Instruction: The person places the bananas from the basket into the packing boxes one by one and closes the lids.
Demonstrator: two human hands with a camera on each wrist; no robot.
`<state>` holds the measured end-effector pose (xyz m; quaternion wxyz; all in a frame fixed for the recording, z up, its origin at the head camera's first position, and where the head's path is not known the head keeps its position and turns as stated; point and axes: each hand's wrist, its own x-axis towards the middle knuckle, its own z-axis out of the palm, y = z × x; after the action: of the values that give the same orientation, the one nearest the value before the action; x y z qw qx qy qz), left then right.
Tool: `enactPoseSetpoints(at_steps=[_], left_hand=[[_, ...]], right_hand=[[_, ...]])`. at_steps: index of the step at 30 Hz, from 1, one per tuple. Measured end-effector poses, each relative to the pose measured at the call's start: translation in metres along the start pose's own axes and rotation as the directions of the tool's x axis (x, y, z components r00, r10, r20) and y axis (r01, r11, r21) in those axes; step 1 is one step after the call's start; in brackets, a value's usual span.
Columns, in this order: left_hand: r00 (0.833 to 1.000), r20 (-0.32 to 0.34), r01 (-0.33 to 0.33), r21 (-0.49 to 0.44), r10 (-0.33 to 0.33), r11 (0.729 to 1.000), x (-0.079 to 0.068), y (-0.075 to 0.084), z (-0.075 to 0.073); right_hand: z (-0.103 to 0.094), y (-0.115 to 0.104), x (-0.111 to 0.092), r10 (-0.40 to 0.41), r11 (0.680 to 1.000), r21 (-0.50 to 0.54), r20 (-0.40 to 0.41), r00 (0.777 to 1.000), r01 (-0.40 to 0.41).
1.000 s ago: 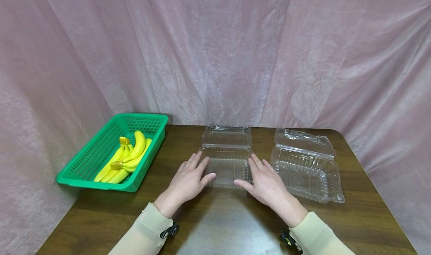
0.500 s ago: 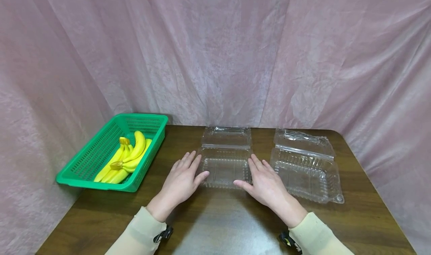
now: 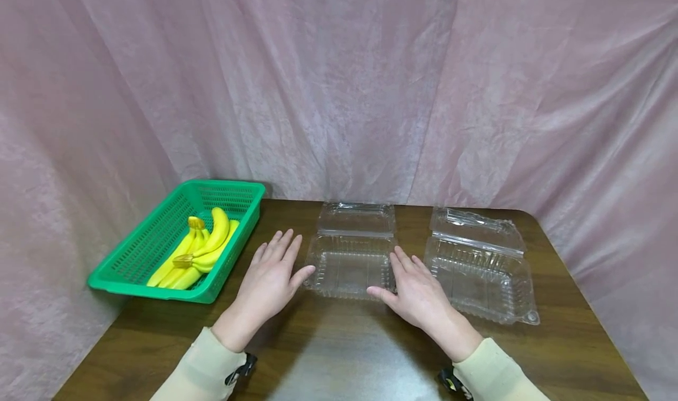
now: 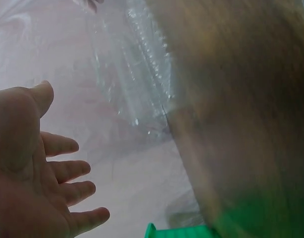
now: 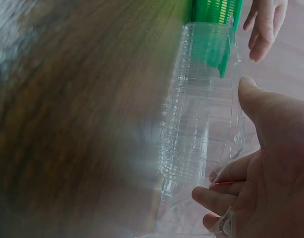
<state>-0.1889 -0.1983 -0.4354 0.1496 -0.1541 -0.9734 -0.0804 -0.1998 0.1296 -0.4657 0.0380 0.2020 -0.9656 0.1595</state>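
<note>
Two clear plastic clamshell boxes lie with their lids folded back on the wooden table. The middle clamshell box [image 3: 349, 265] is between my hands; the right clamshell box [image 3: 477, 277] lies beyond my right hand. My left hand [image 3: 267, 277] hovers left of the middle box with fingers straight and spread, holding nothing; the left wrist view shows its fingers [image 4: 75, 191] apart from the box. My right hand [image 3: 421, 289] has straight fingers at the middle box's right rim. In the right wrist view its fingers [image 5: 216, 201] lie beside the clear wall.
A green basket [image 3: 127, 248] with several yellow bananas [image 3: 212, 236] stands at the table's left side. A pink curtain [image 3: 339, 83] hangs behind and around the wooden table [image 3: 339, 354].
My left hand has moved left, away from the middle clamshell box toward the green basket, its fingers spreading. My right hand has stayed at the box's right rim.
</note>
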Motion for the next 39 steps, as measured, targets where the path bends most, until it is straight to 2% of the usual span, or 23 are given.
enactPoseSetpoints(at_steps=[7,18,25,36,39], left_hand=[[0.999,-0.035,0.016,-0.003,-0.016,1.0,-0.001,-0.013,-0.012],[0.999,0.002,0.036,0.011,-0.036,0.999,0.002,-0.027,-0.034],[0.999,-0.012,0.038,0.033,-0.037,0.999,0.01,-0.038,-0.048],[0.998,-0.03,0.048,0.057,-0.047,0.997,0.016,-0.058,-0.054],[0.998,-0.017,0.058,0.068,-0.057,0.996,0.018,-0.063,-0.057]], right_hand=[[0.001,-0.002,0.0,0.004,1.0,-0.004,0.008,1.0,-0.004],[0.001,-0.002,0.0,0.015,1.0,-0.002,0.014,1.0,-0.015],[0.0,-0.003,-0.001,0.021,1.0,-0.013,0.007,1.0,-0.021],[-0.001,-0.004,-0.001,0.014,1.0,-0.015,0.001,1.0,-0.014],[-0.001,-0.004,-0.001,0.01,1.0,-0.013,-0.004,1.0,-0.01]])
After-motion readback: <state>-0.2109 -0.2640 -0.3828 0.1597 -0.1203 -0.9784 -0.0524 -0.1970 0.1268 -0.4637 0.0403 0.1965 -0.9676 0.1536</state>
